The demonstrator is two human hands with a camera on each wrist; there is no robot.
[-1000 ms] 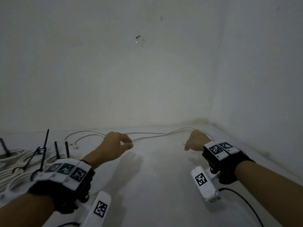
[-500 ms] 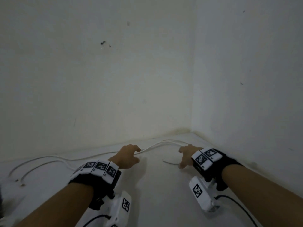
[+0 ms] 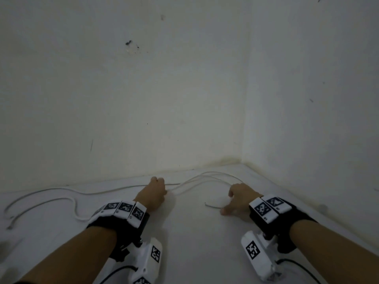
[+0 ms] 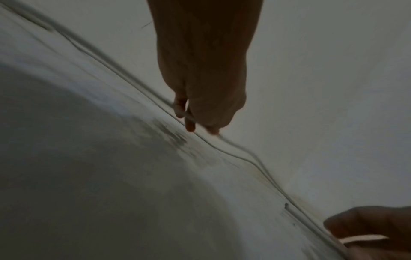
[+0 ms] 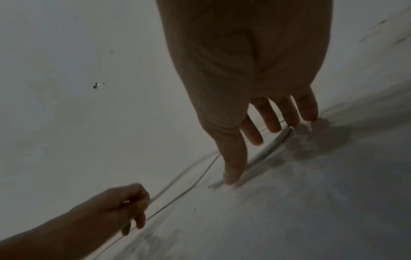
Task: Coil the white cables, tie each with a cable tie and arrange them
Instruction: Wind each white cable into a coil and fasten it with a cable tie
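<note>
Comparing with half a second ago, the left hand (image 3: 152, 193) has reached farther toward the back wall (image 3: 143, 99), and the right hand (image 3: 239, 198) has spread out where before it was bunched. The view has also swung back a little to the left, so more of the loose strands at the left show again.

That left hand has its fingers curled round the white cables (image 3: 196, 180), gripping them near the foot of the back wall; the right wrist view shows the same closed fist (image 5: 124, 205) with cable (image 5: 177, 186) leaving it. The right hand lies with fingers (image 5: 269, 119) straight and splayed, tips pressing on the white surface (image 3: 194, 232) and touching a cable strand there; it grips nothing.

From the left fist the cables arc right and far toward the corner, then bend back to the right hand. A short cable end (image 3: 212, 206) lies between the two hands, just left of the right thumb. More strands trail left across the surface, ending at two connectors (image 3: 10, 222) near the left edge. Both wrists carry black bands with white marker blocks (image 3: 123, 208).
</note>
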